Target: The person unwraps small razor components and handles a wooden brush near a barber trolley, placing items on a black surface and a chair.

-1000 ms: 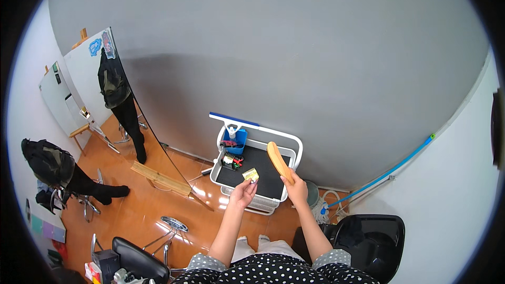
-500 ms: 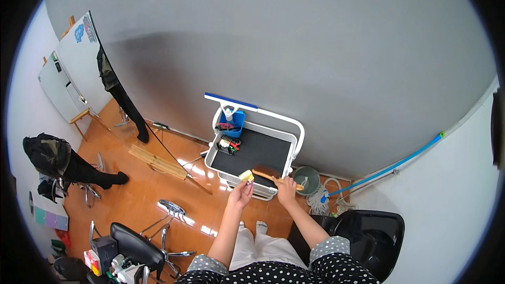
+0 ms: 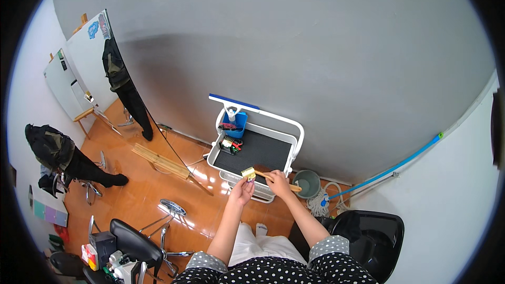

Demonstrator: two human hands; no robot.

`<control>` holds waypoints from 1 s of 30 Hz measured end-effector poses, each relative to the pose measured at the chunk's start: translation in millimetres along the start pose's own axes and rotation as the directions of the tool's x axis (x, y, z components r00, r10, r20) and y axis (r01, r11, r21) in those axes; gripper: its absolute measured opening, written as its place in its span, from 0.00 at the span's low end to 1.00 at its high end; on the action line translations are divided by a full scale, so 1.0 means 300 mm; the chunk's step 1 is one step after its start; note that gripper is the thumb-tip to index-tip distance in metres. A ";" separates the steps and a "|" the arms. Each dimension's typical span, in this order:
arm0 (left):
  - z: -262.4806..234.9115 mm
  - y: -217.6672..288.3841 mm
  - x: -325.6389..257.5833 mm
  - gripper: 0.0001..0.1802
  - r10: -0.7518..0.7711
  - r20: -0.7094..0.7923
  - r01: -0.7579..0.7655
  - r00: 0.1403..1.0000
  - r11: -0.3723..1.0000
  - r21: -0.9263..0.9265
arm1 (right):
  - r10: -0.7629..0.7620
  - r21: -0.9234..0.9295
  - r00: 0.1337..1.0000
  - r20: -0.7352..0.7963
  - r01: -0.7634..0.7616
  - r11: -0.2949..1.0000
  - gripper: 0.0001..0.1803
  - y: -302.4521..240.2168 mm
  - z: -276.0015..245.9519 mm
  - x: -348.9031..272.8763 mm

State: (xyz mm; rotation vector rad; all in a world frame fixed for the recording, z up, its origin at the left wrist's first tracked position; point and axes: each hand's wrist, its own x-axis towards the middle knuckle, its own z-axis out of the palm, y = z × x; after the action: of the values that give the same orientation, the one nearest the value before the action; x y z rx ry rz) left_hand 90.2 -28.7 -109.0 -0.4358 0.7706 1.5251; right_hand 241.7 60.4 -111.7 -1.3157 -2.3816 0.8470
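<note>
Cart (image 3: 294,126) against wall, ahead of both hands; bucket (image 3: 306,183) just right of it; planks (image 3: 159,161) on floor, left.

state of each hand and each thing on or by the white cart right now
left hand: raised, pinching small yellow block
right hand: closed on long wooden-handled brush, held level over the cart edge
white utility cart: upright, black mat on top
blue caddy: upright, filled with tools
grey bucket: upright on floor
</note>
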 end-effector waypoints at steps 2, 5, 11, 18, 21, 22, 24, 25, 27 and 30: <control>0.010 -0.001 0.015 0.09 -0.015 0.005 0.015 1.000 1.000 -0.004 | -0.034 0.479 0.992 0.118 -0.027 0.878 0.15 0.002 0.015 0.040; -0.024 0.028 0.043 0.08 -0.034 0.031 0.035 0.999 0.999 -0.037 | -0.055 0.773 0.915 0.401 -0.306 0.556 0.20 -0.081 0.002 0.081; 0.045 0.087 0.062 0.06 -0.221 0.109 0.219 0.969 0.975 0.030 | -0.100 0.831 0.862 0.497 -0.438 0.343 0.19 -0.084 0.055 0.135; 0.022 0.230 0.191 0.08 -0.293 0.058 0.269 0.954 0.928 0.259 | 0.049 0.881 0.889 0.455 -0.457 0.125 0.12 -0.061 0.187 0.254; 0.040 0.300 0.248 0.12 0.039 0.010 -0.036 0.999 0.734 0.678 | 0.304 0.873 0.846 0.437 -0.481 0.082 0.11 -0.040 0.265 0.343; 0.025 0.323 0.282 0.12 0.236 0.114 -0.226 0.965 0.525 0.821 | 0.378 0.863 0.823 0.424 -0.494 0.108 0.11 -0.043 0.278 0.374; -0.009 0.397 0.346 0.13 0.449 0.395 -0.334 0.801 -0.212 0.918 | 0.521 0.857 0.780 0.345 -0.489 0.165 0.09 -0.061 0.316 0.439; 0.023 0.426 0.358 0.13 0.457 0.498 -0.319 0.737 -0.415 0.852 | 0.557 0.854 0.767 0.318 -0.488 0.183 0.08 -0.047 0.339 0.470; 0.067 0.478 0.372 0.14 0.397 0.699 -0.220 0.595 -0.756 0.617 | 0.615 0.844 0.742 0.266 -0.488 0.224 0.08 -0.022 0.390 0.527; 0.075 0.553 0.447 0.19 0.213 0.731 -0.238 0.649 -0.855 0.460 | 0.619 0.824 0.777 0.118 -0.424 0.375 0.08 -0.014 0.476 0.608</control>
State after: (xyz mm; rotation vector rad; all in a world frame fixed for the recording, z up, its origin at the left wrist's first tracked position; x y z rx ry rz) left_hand -83.9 89.5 -150.3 1.9574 2.2563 0.4689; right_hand 67.8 161.6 -226.2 -1.5784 -1.0085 1.6274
